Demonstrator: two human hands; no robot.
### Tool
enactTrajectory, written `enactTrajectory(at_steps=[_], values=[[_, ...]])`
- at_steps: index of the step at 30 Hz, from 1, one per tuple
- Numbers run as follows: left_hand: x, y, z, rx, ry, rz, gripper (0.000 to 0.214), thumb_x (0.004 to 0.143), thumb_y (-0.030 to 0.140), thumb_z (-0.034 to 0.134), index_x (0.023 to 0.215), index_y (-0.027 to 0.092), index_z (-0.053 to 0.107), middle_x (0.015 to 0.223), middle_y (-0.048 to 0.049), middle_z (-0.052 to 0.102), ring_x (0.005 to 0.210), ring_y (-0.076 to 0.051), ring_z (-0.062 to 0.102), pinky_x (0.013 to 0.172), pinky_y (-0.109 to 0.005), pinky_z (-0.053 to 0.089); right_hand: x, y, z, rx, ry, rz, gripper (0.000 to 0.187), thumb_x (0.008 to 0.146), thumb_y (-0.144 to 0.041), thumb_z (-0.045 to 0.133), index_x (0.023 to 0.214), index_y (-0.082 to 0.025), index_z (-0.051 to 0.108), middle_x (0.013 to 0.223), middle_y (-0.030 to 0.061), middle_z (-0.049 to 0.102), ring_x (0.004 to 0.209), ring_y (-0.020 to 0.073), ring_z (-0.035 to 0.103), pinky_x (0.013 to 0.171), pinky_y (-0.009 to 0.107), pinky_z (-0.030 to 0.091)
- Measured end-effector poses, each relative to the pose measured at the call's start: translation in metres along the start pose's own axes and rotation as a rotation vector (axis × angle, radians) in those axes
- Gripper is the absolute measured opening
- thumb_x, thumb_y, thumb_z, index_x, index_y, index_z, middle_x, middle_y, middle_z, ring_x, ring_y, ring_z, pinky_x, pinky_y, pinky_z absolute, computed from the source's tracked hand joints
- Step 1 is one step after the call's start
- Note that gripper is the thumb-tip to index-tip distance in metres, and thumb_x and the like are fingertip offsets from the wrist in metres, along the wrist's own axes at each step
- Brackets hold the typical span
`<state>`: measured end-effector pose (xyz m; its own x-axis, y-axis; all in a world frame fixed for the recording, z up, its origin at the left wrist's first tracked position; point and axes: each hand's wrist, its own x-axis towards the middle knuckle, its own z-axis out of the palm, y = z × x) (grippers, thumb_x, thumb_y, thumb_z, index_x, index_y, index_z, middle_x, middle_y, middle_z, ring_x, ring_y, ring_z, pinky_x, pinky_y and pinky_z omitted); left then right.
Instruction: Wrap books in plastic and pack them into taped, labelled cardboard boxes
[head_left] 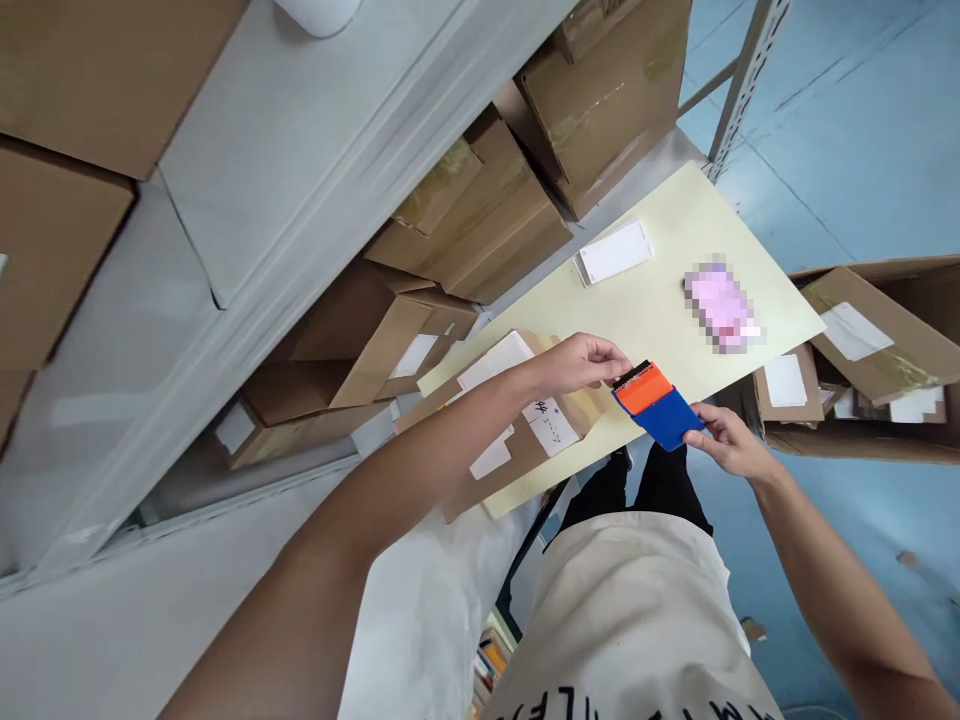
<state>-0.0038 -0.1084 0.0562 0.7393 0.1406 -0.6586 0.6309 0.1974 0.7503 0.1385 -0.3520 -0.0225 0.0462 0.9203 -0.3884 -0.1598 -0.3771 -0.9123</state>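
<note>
A small spiral notepad (649,388) with an orange face and black binding sits partly inside a blue cover or sleeve (671,420), above the table's near edge. My right hand (724,440) grips the blue lower end between thumb and fingers. At the binding's upper-left corner, my left hand (589,360) is closed with its fingertips pinched on the edge. Under my left forearm lies a cardboard box (517,455) with white labels and handwriting. A stack of white cards or slips (616,252) rests farther back on the pale yellow table (652,310).
A pixelated pink item (718,305) lies on the table's right part. Cardboard boxes (465,220) fill the shelf (360,160) behind and to the left. An open carton (862,440) holding smaller boxes stands at right on the blue floor (847,130). A metal post (742,85) rises at the far corner.
</note>
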Motion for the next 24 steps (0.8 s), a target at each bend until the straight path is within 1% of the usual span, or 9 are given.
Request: enactTrajectory(at_steps=[4, 6, 8, 11, 14, 16, 18, 21, 24], values=[[-0.002, 0.002, 0.007, 0.232, 0.093, 0.023, 0.017, 0.081, 0.027, 0.071, 0.072, 0.013, 0.067, 0.071, -0.0028, 0.070, 0.064, -0.011, 0.064, 0.069, -0.029, 0.054, -0.015, 0.001, 0.015, 0.099, 0.073, 0.028, 0.048, 0.077, -0.067, 0.068, 0.081, -0.020, 0.067, 0.074, 0.0041, 0.066, 0.068, 0.0191, 0.058, 0.065, 0.032, 0.049], [0.002, 0.010, 0.012, 0.411, 0.141, 0.017, 0.016, 0.082, 0.023, 0.067, 0.069, 0.014, 0.068, 0.067, -0.0022, 0.069, 0.062, -0.012, 0.064, 0.068, -0.029, 0.055, -0.017, 0.005, 0.017, 0.203, 0.104, 0.050, 0.049, 0.072, -0.069, 0.071, 0.079, -0.020, 0.066, 0.072, 0.0031, 0.065, 0.066, 0.0186, 0.058, 0.064, 0.032, 0.049], [0.010, 0.020, 0.015, 0.563, 0.146, -0.025, 0.018, 0.082, 0.021, 0.065, 0.066, 0.014, 0.068, 0.061, -0.0010, 0.067, 0.061, -0.013, 0.064, 0.069, -0.030, 0.055, -0.012, 0.012, 0.017, 0.305, 0.132, 0.083, 0.051, 0.067, -0.070, 0.074, 0.076, -0.021, 0.067, 0.070, 0.0022, 0.065, 0.064, 0.0184, 0.058, 0.062, 0.031, 0.048], [0.033, 0.030, 0.015, 0.643, 0.138, -0.167, 0.023, 0.081, 0.020, 0.067, 0.059, 0.013, 0.067, 0.057, -0.0011, 0.064, 0.060, -0.015, 0.065, 0.070, -0.032, 0.055, 0.006, 0.027, 0.018, 0.459, 0.244, 0.166, 0.059, 0.061, -0.078, 0.072, 0.070, -0.021, 0.067, 0.064, 0.0022, 0.064, 0.061, 0.0193, 0.057, 0.058, 0.031, 0.046], [0.059, 0.024, 0.005, 0.612, 0.109, -0.373, 0.023, 0.078, 0.024, 0.072, 0.058, 0.013, 0.066, 0.057, -0.0029, 0.065, 0.058, -0.016, 0.065, 0.068, -0.033, 0.055, 0.024, 0.040, 0.025, 0.598, 0.345, 0.292, 0.066, 0.062, -0.087, 0.063, 0.064, -0.021, 0.065, 0.058, 0.0033, 0.062, 0.060, 0.0206, 0.058, 0.059, 0.033, 0.047], [0.071, 0.012, -0.005, 0.610, 0.056, -0.489, 0.023, 0.073, 0.026, 0.077, 0.057, 0.013, 0.067, 0.057, -0.0033, 0.065, 0.057, -0.016, 0.065, 0.067, -0.033, 0.055, 0.029, 0.046, 0.032, 0.664, 0.315, 0.372, 0.067, 0.062, -0.087, 0.062, 0.063, -0.020, 0.066, 0.058, 0.0036, 0.063, 0.060, 0.0202, 0.059, 0.061, 0.033, 0.049], [0.076, -0.002, -0.016, 0.666, 0.012, -0.561, 0.023, 0.071, 0.029, 0.079, 0.057, 0.014, 0.068, 0.055, -0.0032, 0.065, 0.056, -0.017, 0.064, 0.065, -0.032, 0.054, 0.027, 0.051, 0.040, 0.702, 0.254, 0.445, 0.066, 0.061, -0.086, 0.065, 0.062, -0.020, 0.066, 0.057, 0.0029, 0.063, 0.056, 0.0176, 0.056, 0.057, 0.031, 0.047], [0.073, -0.021, -0.027, 0.799, -0.064, -0.616, 0.027, 0.076, 0.033, 0.072, 0.055, 0.017, 0.068, 0.053, -0.0027, 0.064, 0.050, -0.015, 0.060, 0.057, -0.028, 0.048, 0.013, 0.058, 0.053, 0.725, 0.164, 0.545, 0.067, 0.064, -0.086, 0.062, 0.058, -0.019, 0.062, 0.052, 0.0011, 0.059, 0.048, 0.0134, 0.048, 0.049, 0.028, 0.040], [0.067, -0.031, -0.035, 0.995, -0.175, -0.617, 0.034, 0.079, 0.036, 0.066, 0.048, 0.020, 0.064, 0.046, -0.0007, 0.058, 0.045, -0.013, 0.052, 0.053, -0.027, 0.041, -0.001, 0.067, 0.065, 0.756, 0.091, 0.609, 0.066, 0.067, -0.085, 0.060, 0.057, -0.019, 0.059, 0.050, -0.0004, 0.055, 0.045, 0.0115, 0.043, 0.047, 0.027, 0.036]])
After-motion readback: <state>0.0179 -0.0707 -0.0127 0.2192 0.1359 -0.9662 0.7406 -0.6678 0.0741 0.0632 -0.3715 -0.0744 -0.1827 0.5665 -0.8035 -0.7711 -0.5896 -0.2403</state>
